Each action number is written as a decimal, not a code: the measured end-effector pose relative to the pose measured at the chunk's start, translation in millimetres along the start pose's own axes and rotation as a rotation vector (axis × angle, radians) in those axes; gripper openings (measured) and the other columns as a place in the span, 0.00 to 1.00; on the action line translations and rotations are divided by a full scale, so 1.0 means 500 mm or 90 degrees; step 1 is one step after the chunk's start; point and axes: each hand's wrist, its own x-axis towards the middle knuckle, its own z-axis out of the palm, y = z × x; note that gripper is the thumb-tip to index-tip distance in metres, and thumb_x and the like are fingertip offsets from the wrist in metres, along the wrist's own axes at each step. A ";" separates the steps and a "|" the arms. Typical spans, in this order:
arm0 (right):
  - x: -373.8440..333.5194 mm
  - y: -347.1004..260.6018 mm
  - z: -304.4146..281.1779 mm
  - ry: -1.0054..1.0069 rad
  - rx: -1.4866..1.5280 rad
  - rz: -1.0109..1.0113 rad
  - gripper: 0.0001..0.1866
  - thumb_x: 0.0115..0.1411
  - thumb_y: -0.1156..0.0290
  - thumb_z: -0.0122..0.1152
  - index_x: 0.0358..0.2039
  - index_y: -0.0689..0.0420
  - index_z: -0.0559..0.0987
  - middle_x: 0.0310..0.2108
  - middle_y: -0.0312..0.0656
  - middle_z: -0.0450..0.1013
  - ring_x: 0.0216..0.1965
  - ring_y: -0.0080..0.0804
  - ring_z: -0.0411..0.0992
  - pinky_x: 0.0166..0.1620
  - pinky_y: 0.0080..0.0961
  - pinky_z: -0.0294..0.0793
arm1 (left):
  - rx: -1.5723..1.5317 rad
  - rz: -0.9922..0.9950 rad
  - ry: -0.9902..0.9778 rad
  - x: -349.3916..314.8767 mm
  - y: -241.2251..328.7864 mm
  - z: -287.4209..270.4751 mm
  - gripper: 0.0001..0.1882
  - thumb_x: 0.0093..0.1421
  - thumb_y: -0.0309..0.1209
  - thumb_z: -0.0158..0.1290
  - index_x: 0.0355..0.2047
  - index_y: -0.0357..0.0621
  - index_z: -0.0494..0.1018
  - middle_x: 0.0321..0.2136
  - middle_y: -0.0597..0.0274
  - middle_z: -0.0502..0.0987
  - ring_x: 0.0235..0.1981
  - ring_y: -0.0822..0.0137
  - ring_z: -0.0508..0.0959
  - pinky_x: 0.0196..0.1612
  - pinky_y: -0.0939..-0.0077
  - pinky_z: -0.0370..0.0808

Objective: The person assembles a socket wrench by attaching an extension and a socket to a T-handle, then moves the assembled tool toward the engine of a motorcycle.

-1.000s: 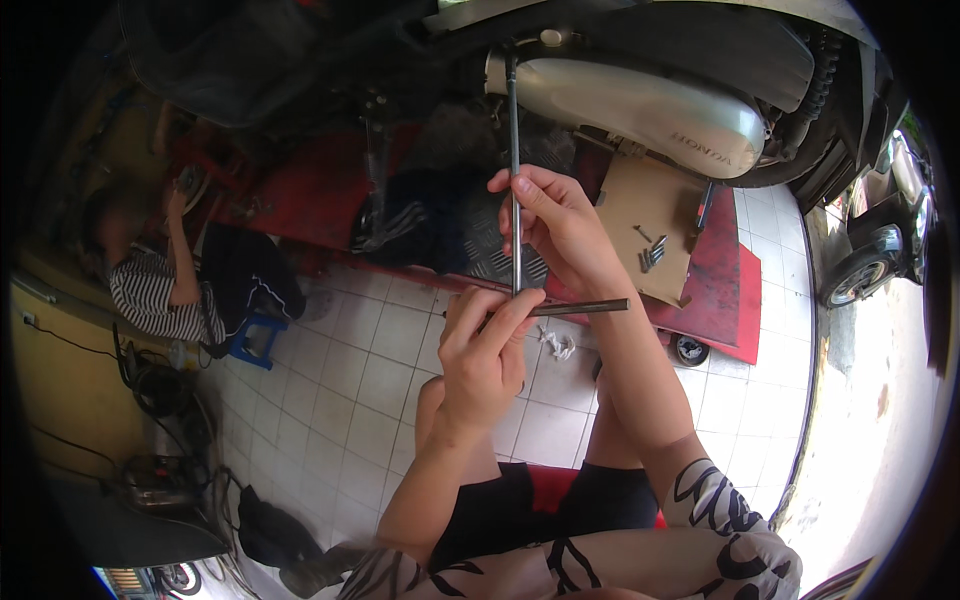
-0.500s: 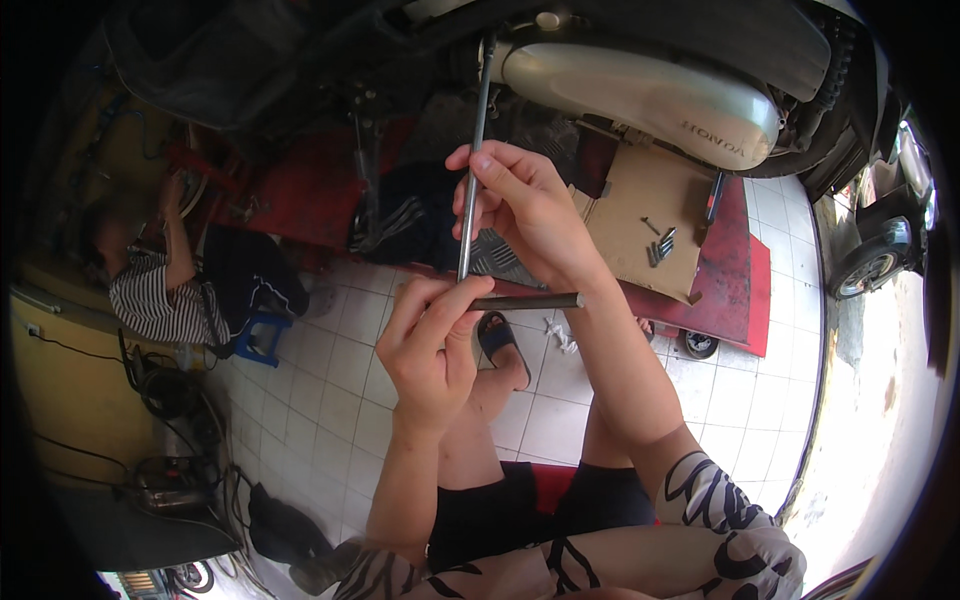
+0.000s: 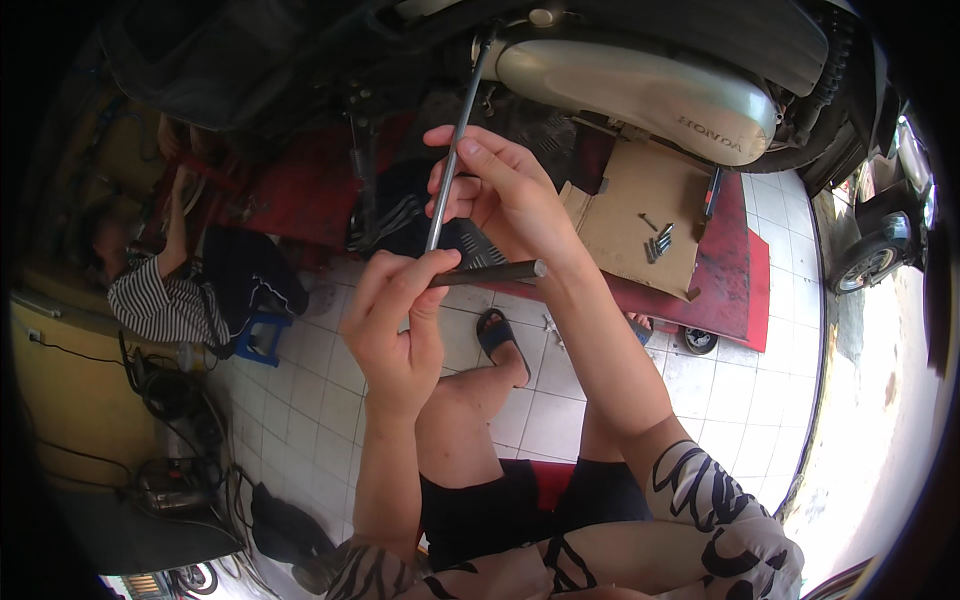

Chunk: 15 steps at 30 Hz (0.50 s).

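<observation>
My left hand [image 3: 390,335] is closed on the crossbar of a T-handle wrench [image 3: 505,271], and the bar's free end sticks out toward my right wrist. Farther up the shaft, my right hand [image 3: 515,195] steadies the rod between thumb and loosely curled fingers. The slim metal shaft slants up and away to the front end of a silver engine side cover [image 3: 630,100] on a motorbike. Shadow hides what the wrench tip meets there.
Several bolts [image 3: 657,243] lie on a cardboard sheet [image 3: 625,195] over a red platform [image 3: 738,300]. At left, a person in a striped shirt [image 3: 165,310] works near a blue stool [image 3: 262,340]. White floor tiles [image 3: 560,410] spread below; another motorbike [image 3: 870,255] stands right.
Both hands and the wrench handle have swung left and slightly upward, so the shaft slants more. The wrench's far end stays by the engine cover.
</observation>
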 end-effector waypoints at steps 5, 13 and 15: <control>-0.010 0.006 0.016 0.082 -0.077 -0.045 0.11 0.71 0.67 0.48 0.50 0.58 0.67 0.37 0.50 0.77 0.29 0.32 0.80 0.37 0.24 0.82 | 0.045 0.028 0.033 0.008 0.001 -0.007 0.10 0.68 0.26 0.53 0.43 0.31 0.78 0.35 0.60 0.71 0.32 0.73 0.71 0.33 0.81 0.68; -0.027 0.023 0.025 -0.210 -0.156 -0.040 0.18 0.66 0.65 0.52 0.54 0.58 0.69 0.48 0.49 0.76 0.47 0.33 0.79 0.42 0.24 0.76 | 0.058 -0.069 0.131 0.006 0.001 -0.030 0.08 0.65 0.23 0.56 0.42 0.29 0.78 0.38 0.59 0.75 0.40 0.71 0.77 0.40 0.81 0.73; -0.034 0.028 0.033 -0.244 -0.165 -0.047 0.18 0.65 0.72 0.51 0.55 0.60 0.71 0.51 0.47 0.76 0.48 0.31 0.78 0.43 0.22 0.75 | 0.065 -0.097 0.148 0.009 0.004 -0.029 0.07 0.65 0.22 0.56 0.41 0.30 0.77 0.36 0.60 0.76 0.38 0.72 0.78 0.40 0.82 0.73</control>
